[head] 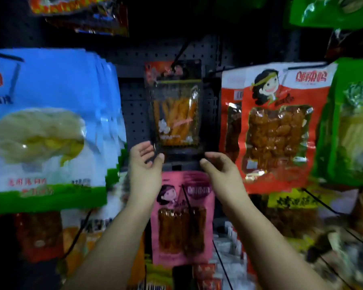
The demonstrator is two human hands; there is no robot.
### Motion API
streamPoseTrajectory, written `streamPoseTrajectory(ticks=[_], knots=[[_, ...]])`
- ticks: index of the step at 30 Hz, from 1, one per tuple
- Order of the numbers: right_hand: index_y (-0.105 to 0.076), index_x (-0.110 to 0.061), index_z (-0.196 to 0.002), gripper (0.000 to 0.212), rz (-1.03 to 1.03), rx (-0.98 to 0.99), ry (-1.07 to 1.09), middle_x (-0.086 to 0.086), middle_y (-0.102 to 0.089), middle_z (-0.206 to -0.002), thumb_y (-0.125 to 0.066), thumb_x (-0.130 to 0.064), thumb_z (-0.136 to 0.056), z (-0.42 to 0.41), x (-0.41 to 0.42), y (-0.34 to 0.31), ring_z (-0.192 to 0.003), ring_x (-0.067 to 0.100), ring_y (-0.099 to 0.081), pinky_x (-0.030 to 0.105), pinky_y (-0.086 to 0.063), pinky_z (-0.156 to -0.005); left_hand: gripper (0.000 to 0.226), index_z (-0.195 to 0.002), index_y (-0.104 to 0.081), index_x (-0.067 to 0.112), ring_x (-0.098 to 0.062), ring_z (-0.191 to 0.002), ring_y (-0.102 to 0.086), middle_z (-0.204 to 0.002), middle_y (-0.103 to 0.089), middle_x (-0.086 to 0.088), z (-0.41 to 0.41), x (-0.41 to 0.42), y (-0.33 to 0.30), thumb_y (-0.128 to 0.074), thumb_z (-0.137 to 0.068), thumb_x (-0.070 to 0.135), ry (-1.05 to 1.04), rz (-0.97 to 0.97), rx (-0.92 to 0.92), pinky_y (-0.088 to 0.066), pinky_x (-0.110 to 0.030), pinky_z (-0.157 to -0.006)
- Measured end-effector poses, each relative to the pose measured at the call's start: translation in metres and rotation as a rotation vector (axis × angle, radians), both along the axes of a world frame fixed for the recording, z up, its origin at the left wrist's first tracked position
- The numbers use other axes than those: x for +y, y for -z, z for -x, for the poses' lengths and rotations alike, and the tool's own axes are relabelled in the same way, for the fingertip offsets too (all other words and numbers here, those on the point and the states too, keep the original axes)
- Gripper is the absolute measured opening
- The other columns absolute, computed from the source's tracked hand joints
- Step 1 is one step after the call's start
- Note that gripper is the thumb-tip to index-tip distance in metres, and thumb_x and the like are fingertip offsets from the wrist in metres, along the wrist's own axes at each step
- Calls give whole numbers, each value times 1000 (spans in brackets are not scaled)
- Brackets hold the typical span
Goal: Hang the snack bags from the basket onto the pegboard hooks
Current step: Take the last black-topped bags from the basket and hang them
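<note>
A dark snack bag [175, 107] with orange sticks inside hangs on a black hook [179, 54] of the dark pegboard [134, 114], in the middle of the view. My left hand [146, 162] pinches the bag's lower left corner between thumb and fingers. My right hand [219, 166] pinches its lower right corner the same way. Both forearms reach up from the bottom of the frame. The basket is not in view.
Blue and white bags [48, 120] hang to the left, red bags [277, 126] and green bags [354, 126] to the right. A pink bag [182, 216] hangs on a hook right below my hands. More packets crowd the lower rows.
</note>
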State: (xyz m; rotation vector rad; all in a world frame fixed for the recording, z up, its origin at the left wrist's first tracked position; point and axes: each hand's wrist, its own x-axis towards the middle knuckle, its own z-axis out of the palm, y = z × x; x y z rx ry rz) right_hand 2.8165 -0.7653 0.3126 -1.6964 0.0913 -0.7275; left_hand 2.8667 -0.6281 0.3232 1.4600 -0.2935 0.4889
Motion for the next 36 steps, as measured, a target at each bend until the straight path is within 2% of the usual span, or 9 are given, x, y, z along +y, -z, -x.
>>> streamPoseTrajectory(ticks=[3,7,11,17,23,27,30,32,36], knots=[[-65,-22,-93,10,-5,-39,-30,-3,-68,-90,-61,-13,-91,53,-2,27,-89,12,-64,25,-50,-82,21,-100,-54,13,6,-77,-58,-91,-58,5,46,3,28,-58,-88,-4,157,44,-17,-45,-4,-70],[-66,-25,-84,17,-96,3,49,-7,-68,-74,-60,-12,-92,129,-16,79,-63,-1,-59,12,-47,-61,21,-89,-60,28,1,-73,-60,-79,-64,14,109,3,77,-59,-90,6,374,28,67,-47,-9,-65],[-64,-20,-84,18,-200,170,190,-10,-65,-65,-57,-5,-92,199,-30,159,-56,-6,-56,10,-45,-57,15,-91,-60,30,3,-70,-59,-74,-63,17,164,-20,145,-61,-84,17,607,-171,182,-46,-10,-63],[-62,-19,-83,19,-397,453,488,-10,-65,-62,-56,-3,-93,287,-57,307,-51,0,-58,13,-46,-52,24,-89,-57,24,6,-63,-58,-75,-63,8,206,-79,293,-58,-88,1,840,-418,492,-45,-8,-62],[-57,-26,-75,28,-437,810,639,-3,-61,-70,-58,-3,-90,344,-96,481,-63,11,-55,31,-49,-70,31,-85,-53,25,10,-51,-54,-77,-57,2,241,-137,486,-55,-89,-5,883,-587,807,-43,-10,-61],[-60,-17,-85,9,-395,1097,560,4,-64,-80,-58,-10,-90,363,-129,616,-82,30,-64,49,-51,-85,19,-97,-55,12,5,-50,-54,-75,-55,0,256,-166,632,-54,-89,-6,841,-693,987,-43,-15,-63],[-64,-8,-99,13,-294,1268,463,16,-68,-93,-57,-17,-91,368,-158,717,-93,36,-65,47,-50,-85,20,-110,-55,2,-7,-62,-51,-74,-54,0,264,-184,739,-53,-91,-4,786,-756,1097,-42,-10,-57],[-64,-10,-96,15,-193,1348,366,20,-68,-95,-56,-22,-93,365,-179,777,-92,33,-64,41,-47,-81,21,-112,-55,2,-9,-64,-49,-74,-54,-1,267,-196,802,-53,-91,-2,752,-769,1188,-42,-10,-54],[-61,-8,-119,31,-30,1484,202,22,-64,-118,-55,-27,-95,353,-226,885,-110,34,-60,35,-45,-86,31,-121,-54,5,-15,-82,-55,-102,-58,-10,267,-224,909,-54,-90,-1,672,-735,1367,-45,-22,-70]])
